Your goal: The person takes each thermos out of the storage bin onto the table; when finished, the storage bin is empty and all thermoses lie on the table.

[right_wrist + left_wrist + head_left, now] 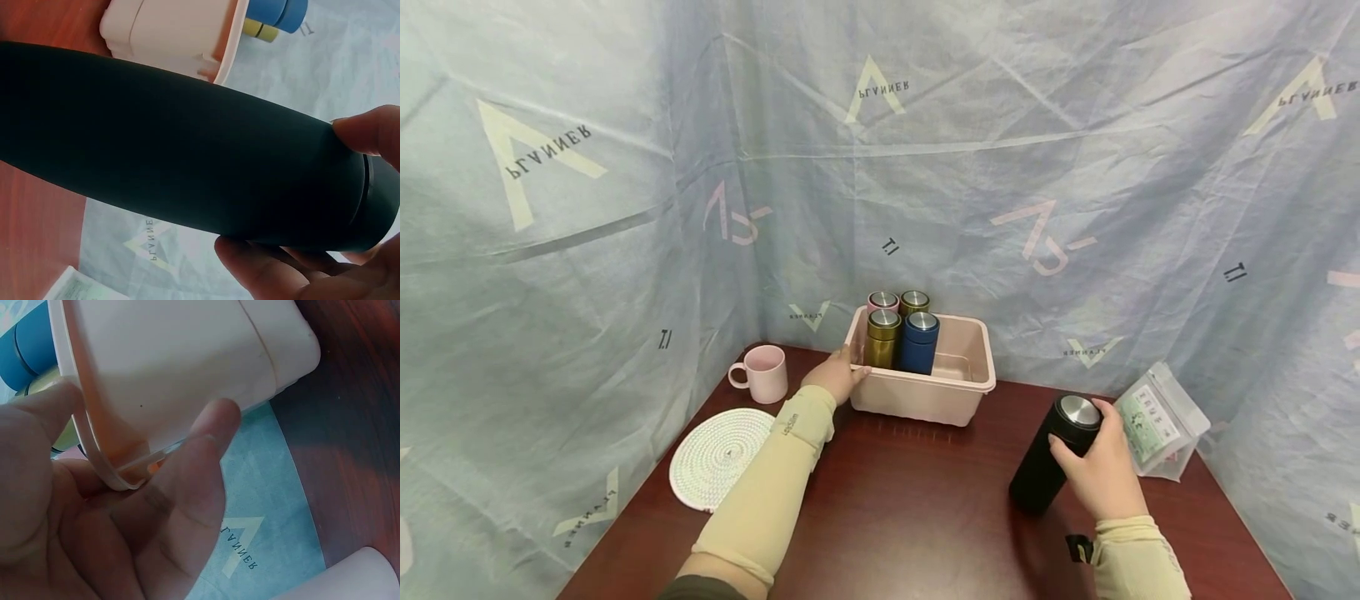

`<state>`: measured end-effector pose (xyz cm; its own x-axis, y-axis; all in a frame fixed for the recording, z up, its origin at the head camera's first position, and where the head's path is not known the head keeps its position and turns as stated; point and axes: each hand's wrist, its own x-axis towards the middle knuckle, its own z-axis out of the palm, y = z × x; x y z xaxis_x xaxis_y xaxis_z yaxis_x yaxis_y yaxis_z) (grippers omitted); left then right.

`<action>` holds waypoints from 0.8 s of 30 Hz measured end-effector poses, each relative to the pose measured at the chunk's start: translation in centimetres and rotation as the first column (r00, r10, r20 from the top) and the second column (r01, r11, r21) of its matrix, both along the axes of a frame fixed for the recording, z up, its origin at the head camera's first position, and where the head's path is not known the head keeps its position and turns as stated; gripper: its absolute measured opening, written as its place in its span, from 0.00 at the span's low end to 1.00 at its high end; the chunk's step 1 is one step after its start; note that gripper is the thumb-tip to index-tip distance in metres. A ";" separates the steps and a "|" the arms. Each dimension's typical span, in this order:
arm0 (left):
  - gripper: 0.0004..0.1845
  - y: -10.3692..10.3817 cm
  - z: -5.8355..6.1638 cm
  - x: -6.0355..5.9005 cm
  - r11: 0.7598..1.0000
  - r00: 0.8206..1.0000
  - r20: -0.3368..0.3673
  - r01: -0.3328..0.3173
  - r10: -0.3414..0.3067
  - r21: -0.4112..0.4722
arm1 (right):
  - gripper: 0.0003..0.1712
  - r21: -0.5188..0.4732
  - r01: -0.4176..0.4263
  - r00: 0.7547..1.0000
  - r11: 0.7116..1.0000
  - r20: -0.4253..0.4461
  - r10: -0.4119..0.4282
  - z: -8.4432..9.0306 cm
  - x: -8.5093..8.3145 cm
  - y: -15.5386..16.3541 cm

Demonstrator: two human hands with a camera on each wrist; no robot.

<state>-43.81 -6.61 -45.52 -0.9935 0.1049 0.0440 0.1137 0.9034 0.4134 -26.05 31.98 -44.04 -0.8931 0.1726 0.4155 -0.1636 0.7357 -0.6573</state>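
Observation:
My right hand [1101, 467] grips a tall black thermos [1047, 462] near its steel-topped lid, thumb on one side and fingers on the other. The thermos leans slightly in the head view. At the left end of a pale pink plastic bin [917, 400], my left hand [835, 375] holds the rim, its thumb [53, 406] over the edge and fingers along the outer wall. Inside the bin's left part stand a gold thermos [882, 342], a blue thermos [919, 346], a pink thermos [883, 300] and another gold thermos [915, 302] behind.
A pink mug [767, 375] stands at the back left, behind a round white woven mat [718, 458] that my left forearm partly covers. On the right, a clear pouch with a green label [1153, 425] stands beyond my right hand. Grey printed cloth [970, 208] hangs around the dark red table [917, 517].

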 end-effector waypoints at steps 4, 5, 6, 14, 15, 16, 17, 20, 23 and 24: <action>0.44 -0.1 0.0 0.1 1.000 1.000 -0.012 0.003 -0.003 0.002 | 0.51 0.012 -0.007 1.000 1.000 -0.005 0.007 -0.1 -0.4 -0.1; 0.44 -0.1 0.0 0.1 1.000 1.000 -0.013 0.003 -0.003 0.005 | 0.51 0.014 -0.008 1.000 1.000 -0.005 0.008 -0.1 -0.4 -0.1; 0.44 -0.1 0.0 0.1 1.000 1.000 -0.013 0.004 -0.004 0.004 | 0.51 0.015 -0.008 1.000 1.000 -0.005 0.008 -0.1 -0.5 -0.2; 0.44 0.0 0.0 0.2 1.000 1.000 -0.005 0.009 -0.008 0.008 | 0.51 0.010 0.012 1.000 1.000 0.012 -0.012 0.0 -0.6 -0.2; 0.44 0.0 0.0 0.2 1.000 1.000 -0.004 0.008 -0.008 0.008 | 0.52 0.014 0.019 1.000 1.000 0.017 -0.019 0.1 -0.5 -0.2; 0.44 0.0 -0.1 0.2 1.000 1.000 -0.006 0.007 -0.007 0.009 | 0.53 0.020 0.035 0.999 0.999 0.014 -0.036 0.3 -0.4 -0.4; 0.44 0.0 -0.1 0.1 1.000 1.000 -0.003 0.005 -0.005 0.009 | 0.54 0.023 0.057 0.998 0.998 -0.007 -0.057 0.5 -0.3 -0.6; 0.44 -0.1 -0.2 0.1 1.000 1.000 -0.002 0.003 -0.003 0.014 | 0.55 0.008 0.133 0.974 0.991 -0.184 -0.129 1.8 -0.2 -2.2; 0.44 0.0 -0.2 -0.1 0.999 1.000 -0.012 0.002 -0.002 0.032 | 0.49 -0.016 0.151 0.880 0.988 -0.454 -0.142 3.9 -1.1 -4.9; 0.44 0.0 -0.2 -0.1 0.999 1.000 -0.017 0.004 -0.003 0.035 | 0.47 -0.013 0.138 0.851 0.990 -0.510 -0.125 4.6 -1.7 -6.0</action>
<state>-43.93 -6.59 -45.70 -0.9922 0.1063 0.0646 0.1240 0.8879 0.4429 -27.76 26.02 -39.44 -0.5262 0.2579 0.8103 -0.3708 0.7880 -0.4915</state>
